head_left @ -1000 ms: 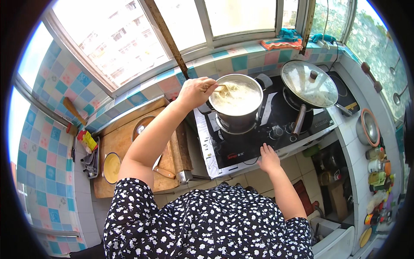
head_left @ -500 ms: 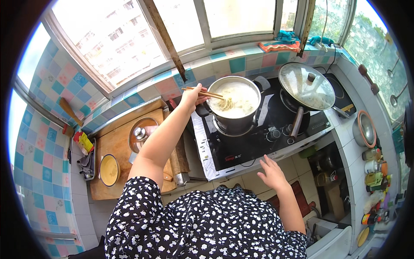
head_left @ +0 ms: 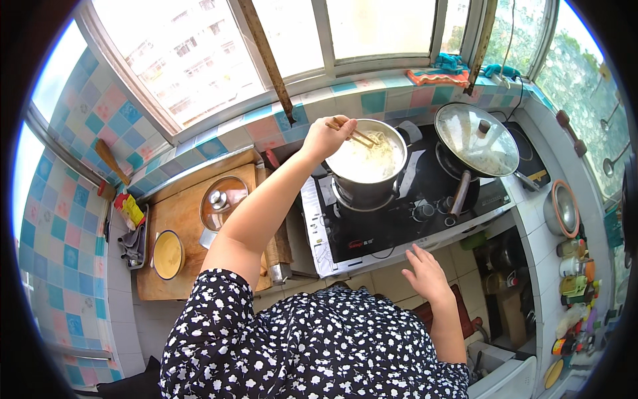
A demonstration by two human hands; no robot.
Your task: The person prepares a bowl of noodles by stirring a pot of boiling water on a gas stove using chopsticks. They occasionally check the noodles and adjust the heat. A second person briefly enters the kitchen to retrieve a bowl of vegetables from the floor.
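My left hand [head_left: 330, 137] is closed round a pair of wooden chopsticks [head_left: 361, 137], just over the left rim of a deep metal pot [head_left: 365, 193]. The chopstick tips reach among pale noodles [head_left: 377, 151] in whitish, foamy liquid. That pot stands on the left burner of a black cooktop [head_left: 362, 233]. My right hand [head_left: 427, 274] hovers by the cooktop's front edge, fingers spread and holding nothing. Right of the pot, a pan with a glass lid [head_left: 473, 136] covers the other burner; its contents are blurred by the lid.
On the left, a wooden board [head_left: 186, 249] bears a bowl of yellowish contents [head_left: 169, 255] and a round pan with a glass lid [head_left: 224, 199]. A metal bowl [head_left: 563, 209] and several jars [head_left: 573, 267] line the right counter. Folded cloths [head_left: 438, 76] lie on the windowsill.
My left hand has moved right and slightly up, carrying the chopsticks farther over the pot. The tips have shifted right among the noodles. My right hand stays open near the cooktop's front.
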